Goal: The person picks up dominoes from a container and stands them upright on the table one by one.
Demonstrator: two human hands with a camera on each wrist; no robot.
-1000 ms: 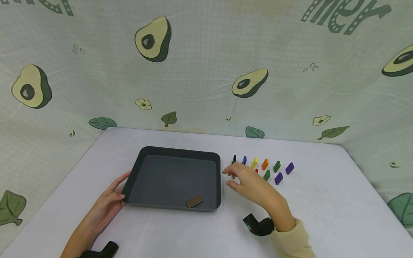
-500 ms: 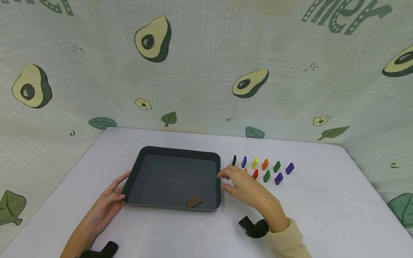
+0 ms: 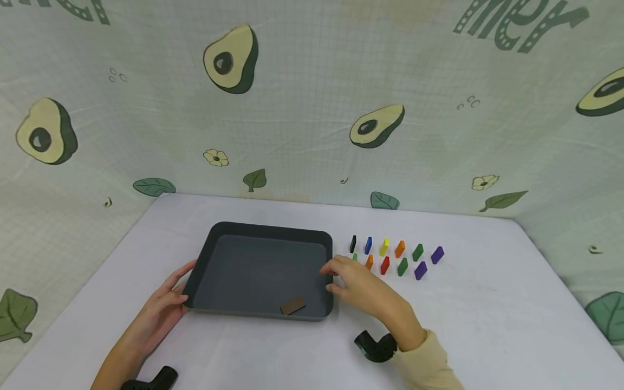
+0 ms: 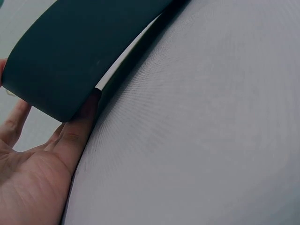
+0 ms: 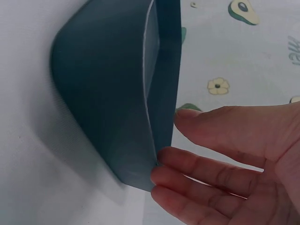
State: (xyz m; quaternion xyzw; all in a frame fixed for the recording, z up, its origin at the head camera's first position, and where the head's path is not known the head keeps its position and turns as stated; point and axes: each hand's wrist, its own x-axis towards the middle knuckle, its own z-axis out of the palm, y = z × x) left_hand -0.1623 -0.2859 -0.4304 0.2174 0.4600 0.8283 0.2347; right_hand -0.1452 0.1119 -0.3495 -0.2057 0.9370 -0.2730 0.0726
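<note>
A dark grey baking tray (image 3: 258, 271) sits at the middle left of the table, with one flat brown block (image 3: 293, 305) lying inside near its front edge. My left hand (image 3: 158, 314) grips the tray's left side, thumb at the rim; the left wrist view shows fingers (image 4: 77, 136) under its bottom edge. At the opposite side, my right hand (image 3: 363, 287) hangs over the right rim. In the right wrist view its thumb (image 5: 220, 126) and fingers are spread apart with nothing between them, fingertips right at the rim.
To the right of the tray stand two rows of small coloured blocks, among them a black block (image 3: 353, 244), a red block (image 3: 385, 265) and a purple block (image 3: 421, 270). A white cloth (image 3: 487, 314) covers the table, and an avocado-print curtain (image 3: 302, 108) hangs behind.
My right hand has moved left and toward me, from beside the blocks to over the tray's right rim, uncovering light green and orange blocks. My left hand and the tray stay put.
</note>
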